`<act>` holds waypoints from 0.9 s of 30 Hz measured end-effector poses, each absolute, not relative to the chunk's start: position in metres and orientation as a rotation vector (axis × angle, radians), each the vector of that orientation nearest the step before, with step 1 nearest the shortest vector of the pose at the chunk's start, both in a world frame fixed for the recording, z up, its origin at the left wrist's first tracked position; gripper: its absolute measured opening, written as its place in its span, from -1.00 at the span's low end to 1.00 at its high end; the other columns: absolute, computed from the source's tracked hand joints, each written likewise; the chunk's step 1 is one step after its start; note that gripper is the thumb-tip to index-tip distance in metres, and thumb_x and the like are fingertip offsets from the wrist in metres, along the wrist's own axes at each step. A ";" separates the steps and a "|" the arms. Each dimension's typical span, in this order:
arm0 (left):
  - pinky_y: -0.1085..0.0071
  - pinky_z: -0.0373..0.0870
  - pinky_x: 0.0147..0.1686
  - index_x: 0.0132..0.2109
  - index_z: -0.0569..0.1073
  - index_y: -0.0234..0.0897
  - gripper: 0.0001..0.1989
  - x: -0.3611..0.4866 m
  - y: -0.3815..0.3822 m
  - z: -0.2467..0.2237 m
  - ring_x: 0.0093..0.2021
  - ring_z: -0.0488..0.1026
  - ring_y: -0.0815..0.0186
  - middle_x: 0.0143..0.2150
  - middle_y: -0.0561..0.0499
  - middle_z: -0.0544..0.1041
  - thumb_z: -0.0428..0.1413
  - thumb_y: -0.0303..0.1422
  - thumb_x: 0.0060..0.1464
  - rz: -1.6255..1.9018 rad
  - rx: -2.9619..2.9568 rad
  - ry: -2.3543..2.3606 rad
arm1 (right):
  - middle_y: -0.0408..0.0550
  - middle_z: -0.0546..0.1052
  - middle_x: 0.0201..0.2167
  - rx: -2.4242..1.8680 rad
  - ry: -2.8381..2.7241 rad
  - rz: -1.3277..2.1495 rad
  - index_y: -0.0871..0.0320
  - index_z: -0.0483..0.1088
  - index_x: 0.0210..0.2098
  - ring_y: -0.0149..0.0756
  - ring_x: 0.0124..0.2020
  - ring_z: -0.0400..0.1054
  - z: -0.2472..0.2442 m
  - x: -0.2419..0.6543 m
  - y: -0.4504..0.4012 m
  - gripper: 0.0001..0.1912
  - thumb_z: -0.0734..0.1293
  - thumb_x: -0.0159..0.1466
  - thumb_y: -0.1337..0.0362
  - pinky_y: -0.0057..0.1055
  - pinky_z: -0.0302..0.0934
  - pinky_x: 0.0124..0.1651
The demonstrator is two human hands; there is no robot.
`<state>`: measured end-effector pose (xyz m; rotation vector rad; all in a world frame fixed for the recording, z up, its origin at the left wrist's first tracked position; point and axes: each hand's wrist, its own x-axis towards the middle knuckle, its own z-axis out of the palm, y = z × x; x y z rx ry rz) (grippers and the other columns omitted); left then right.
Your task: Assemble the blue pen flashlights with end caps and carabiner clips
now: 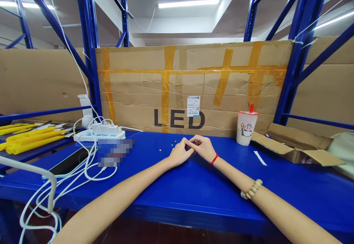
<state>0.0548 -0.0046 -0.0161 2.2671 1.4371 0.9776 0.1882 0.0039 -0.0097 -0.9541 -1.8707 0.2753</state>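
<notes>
My left hand (180, 153) and my right hand (202, 147) meet over the middle of the blue tabletop (171, 188), fingertips pressed together. Both are closed in a pinch, and whatever sits between the fingers is hidden or too small to name. Just left of my left hand lie several tiny dark and shiny pieces (174, 141), too small to make out. One small round piece (160, 150) rests apart from them, farther left. A red string and a beaded bracelet circle my right wrist and forearm.
On the left are a white power strip (80, 136), tangled white cables (91, 174), a dark phone-like object (69, 161) and yellow tubes (35, 142). A drink cup (246, 129), a paper strip (260, 158) and an open cardboard box (293, 151) stand right. Taped cardboard (132, 92) walls the back.
</notes>
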 end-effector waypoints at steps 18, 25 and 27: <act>0.38 0.24 -0.36 -0.27 0.24 -0.21 -0.87 0.050 -0.004 -0.017 -0.26 0.39 0.19 -0.33 0.03 0.45 -0.05 -0.33 -0.04 0.890 2.396 1.557 | -0.08 0.43 -0.46 -0.869 -2.069 0.192 0.18 0.44 -0.52 -0.56 -0.70 0.21 -0.008 0.194 0.008 -0.70 0.30 0.07 0.05 -0.52 0.12 -0.57; 0.44 0.24 -0.38 -0.35 0.23 -0.26 -0.91 0.049 0.005 -0.022 -0.37 0.37 0.32 -0.41 0.05 0.42 -0.03 -0.42 -0.10 0.970 2.388 1.418 | -0.08 0.43 -0.44 -0.873 -2.069 0.203 0.18 0.45 -0.49 -0.56 -0.69 0.22 -0.011 0.194 0.010 -0.69 0.30 0.07 0.03 -0.53 0.11 -0.56; 0.45 0.24 -0.39 -0.33 0.24 -0.27 -0.89 0.049 0.006 -0.023 -0.39 0.36 0.34 -0.42 0.06 0.42 -0.02 -0.43 -0.10 1.011 2.371 1.397 | -0.09 0.43 -0.44 -0.880 -2.069 0.180 0.17 0.45 -0.49 -0.56 -0.69 0.22 -0.011 0.195 0.012 -0.68 0.30 0.07 0.02 -0.53 0.11 -0.55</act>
